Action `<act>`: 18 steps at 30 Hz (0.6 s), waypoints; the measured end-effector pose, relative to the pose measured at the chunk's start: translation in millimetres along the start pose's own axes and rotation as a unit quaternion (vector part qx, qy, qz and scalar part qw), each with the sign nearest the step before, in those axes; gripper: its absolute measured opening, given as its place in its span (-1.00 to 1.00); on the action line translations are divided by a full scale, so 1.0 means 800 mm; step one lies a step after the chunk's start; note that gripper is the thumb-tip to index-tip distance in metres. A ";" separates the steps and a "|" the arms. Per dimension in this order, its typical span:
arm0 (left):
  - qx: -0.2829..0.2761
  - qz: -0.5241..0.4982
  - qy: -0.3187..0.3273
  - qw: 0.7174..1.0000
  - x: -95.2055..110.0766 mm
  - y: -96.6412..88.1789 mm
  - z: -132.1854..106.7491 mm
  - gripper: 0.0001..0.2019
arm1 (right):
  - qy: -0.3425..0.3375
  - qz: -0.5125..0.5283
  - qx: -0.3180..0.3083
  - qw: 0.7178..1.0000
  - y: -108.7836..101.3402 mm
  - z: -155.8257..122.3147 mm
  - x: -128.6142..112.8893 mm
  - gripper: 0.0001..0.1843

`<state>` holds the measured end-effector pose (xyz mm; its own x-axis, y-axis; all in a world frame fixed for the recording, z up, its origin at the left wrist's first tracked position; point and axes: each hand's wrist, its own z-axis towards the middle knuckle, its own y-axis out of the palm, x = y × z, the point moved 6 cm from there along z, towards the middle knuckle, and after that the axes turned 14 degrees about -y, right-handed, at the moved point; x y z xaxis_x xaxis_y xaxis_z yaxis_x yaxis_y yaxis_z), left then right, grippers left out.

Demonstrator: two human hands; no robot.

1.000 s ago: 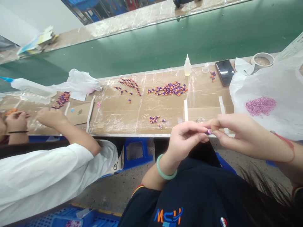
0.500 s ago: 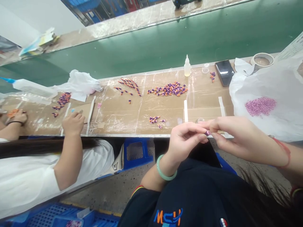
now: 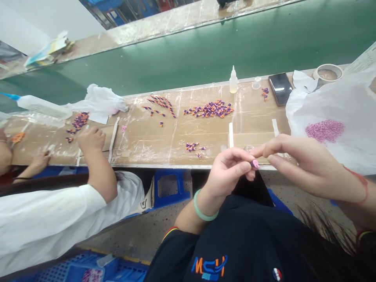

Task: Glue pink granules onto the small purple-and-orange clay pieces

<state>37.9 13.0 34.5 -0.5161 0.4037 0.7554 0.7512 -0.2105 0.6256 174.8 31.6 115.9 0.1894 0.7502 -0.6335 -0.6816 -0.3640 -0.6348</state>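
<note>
My left hand point(image 3: 227, 168) pinches a small purple piece with a pink end point(image 3: 255, 163) between thumb and fingertips. Close beside it, my right hand point(image 3: 299, 164) has its thumb and index finger apart, with nothing visible between them. Its index fingertip is close to the held piece; whether they touch I cannot tell. Just behind my fingers lies a small clear round dish point(image 3: 249, 149), partly covered. Beyond my left hand is a little group of purple and orange pieces point(image 3: 192, 147) on the cardboard-covered table point(image 3: 152, 145).
A larger purple-orange pile point(image 3: 211, 109) lies farther back, near a dropper bottle point(image 3: 233, 81). At right are a phone point(image 3: 280, 89), a tape roll point(image 3: 328, 73) and pink bits point(image 3: 324, 131) on white plastic point(image 3: 305, 105). A co-worker's hand point(image 3: 91, 139) works at left.
My right thumb and index finger have drawn apart from the purple piece, whose pink end now shows more. The piece stays in my left hand. At left, the co-worker's arm has shifted.
</note>
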 end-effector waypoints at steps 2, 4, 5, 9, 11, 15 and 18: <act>-0.016 -0.006 0.008 1.000 0.003 0.005 -0.001 -0.75 | -0.031 -0.011 0.010 0.999 -0.002 0.002 -0.008 -0.84; -0.030 -0.013 0.015 0.999 0.005 0.010 -0.002 -0.76 | -0.054 -0.015 0.016 0.998 -0.001 0.003 -0.014 -0.87; -0.038 -0.017 0.017 0.999 0.006 0.012 -0.003 -0.78 | -0.060 -0.013 0.017 0.998 -0.001 0.004 -0.016 -0.88; -0.072 -0.034 0.014 0.997 0.007 0.019 -0.006 -0.85 | -0.069 0.008 0.018 0.997 -0.001 0.006 -0.020 -0.88; -0.081 -0.038 0.007 0.996 0.005 0.019 -0.007 -0.86 | -0.067 0.023 0.013 0.997 -0.002 0.008 -0.021 -0.84; -0.080 -0.032 -0.013 0.996 -0.002 0.017 -0.006 -0.81 | -0.059 0.055 -0.001 0.997 0.000 0.014 -0.018 -0.75; -0.059 -0.026 -0.042 0.997 -0.008 0.014 -0.005 -0.72 | -0.065 0.062 -0.019 0.996 0.003 0.016 -0.015 -0.72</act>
<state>48.1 4.8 37.7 -0.5127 0.4895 0.7053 0.6681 -0.2884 0.6858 161.9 28.9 128.2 0.0117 0.7625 -0.6469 -0.6666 -0.4763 -0.5735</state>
